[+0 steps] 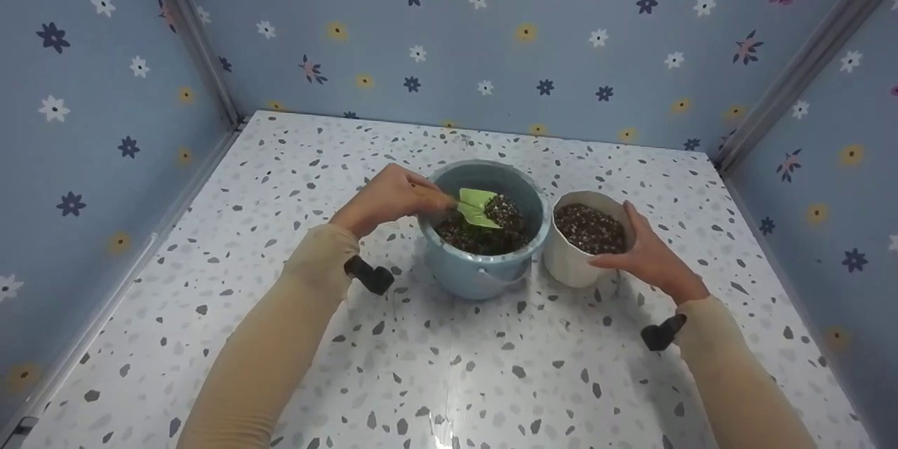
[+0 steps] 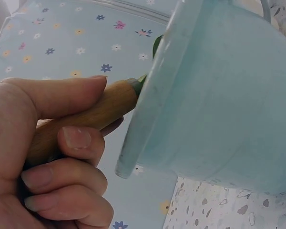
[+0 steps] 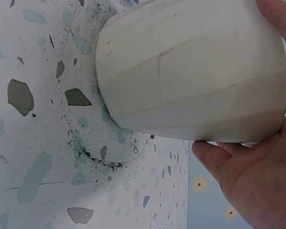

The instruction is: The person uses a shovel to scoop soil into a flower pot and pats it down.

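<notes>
My left hand (image 1: pixel 403 198) grips the wooden handle (image 2: pixel 81 117) of a small trowel, its fingers curled round it in the left wrist view. The trowel's light green blade (image 1: pixel 478 217) is inside a light blue bucket (image 1: pixel 473 277), bearing dark potting soil (image 1: pixel 504 209) flecked with white. More soil lies in the bucket below the blade. On the right, my right hand (image 1: pixel 649 252) holds a white faceted pot (image 1: pixel 572 263) by its side near the rim, thumb in front and fingers behind. Soil (image 1: pixel 591 228) fills much of this pot.
Both containers stand side by side on a white speckled tabletop (image 1: pixel 449 365). Blue panels with flowers and butterflies (image 1: pixel 449 35) enclose the back and sides. A few dark soil crumbs (image 3: pixel 102 162) lie beside the pot. The bucket's handle (image 1: pixel 508 280) hangs down its front.
</notes>
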A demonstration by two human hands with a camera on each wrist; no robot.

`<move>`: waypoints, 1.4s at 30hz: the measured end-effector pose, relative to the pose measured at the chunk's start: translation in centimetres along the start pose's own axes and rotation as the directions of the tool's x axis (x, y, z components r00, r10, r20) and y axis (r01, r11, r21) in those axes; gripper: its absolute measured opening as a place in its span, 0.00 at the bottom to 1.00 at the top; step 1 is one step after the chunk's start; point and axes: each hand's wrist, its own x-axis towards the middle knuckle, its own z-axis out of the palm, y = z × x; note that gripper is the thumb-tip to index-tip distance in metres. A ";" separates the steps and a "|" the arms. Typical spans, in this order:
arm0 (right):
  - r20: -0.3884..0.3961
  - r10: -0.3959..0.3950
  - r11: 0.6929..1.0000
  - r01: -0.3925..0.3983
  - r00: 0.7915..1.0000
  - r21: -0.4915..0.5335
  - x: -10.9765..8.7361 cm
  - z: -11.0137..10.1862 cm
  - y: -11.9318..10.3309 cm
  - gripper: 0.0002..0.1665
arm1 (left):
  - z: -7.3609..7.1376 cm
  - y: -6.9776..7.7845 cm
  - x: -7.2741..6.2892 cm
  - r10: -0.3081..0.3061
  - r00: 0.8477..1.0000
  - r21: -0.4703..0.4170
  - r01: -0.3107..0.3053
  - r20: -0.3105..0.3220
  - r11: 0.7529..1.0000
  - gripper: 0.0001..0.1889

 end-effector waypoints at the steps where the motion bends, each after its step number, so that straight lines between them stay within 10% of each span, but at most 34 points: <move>1: -0.001 0.001 1.000 -0.001 1.000 0.002 0.0 -0.1 0.0 0.79 | 0.0 0.1 0.1 0.005 1.000 -0.001 -0.005 -0.003 1.000 0.13; 21: -0.025 -0.009 1.000 0.009 1.000 0.019 -0.3 -0.7 0.7 0.79 | 1.2 3.6 2.3 0.009 0.999 -0.060 -0.011 -0.047 0.998 0.19; 42: -0.043 0.015 1.000 -0.015 0.999 0.017 0.1 0.3 0.5 0.83 | 7.7 5.8 5.9 0.145 0.989 -0.052 -0.143 0.027 0.988 0.12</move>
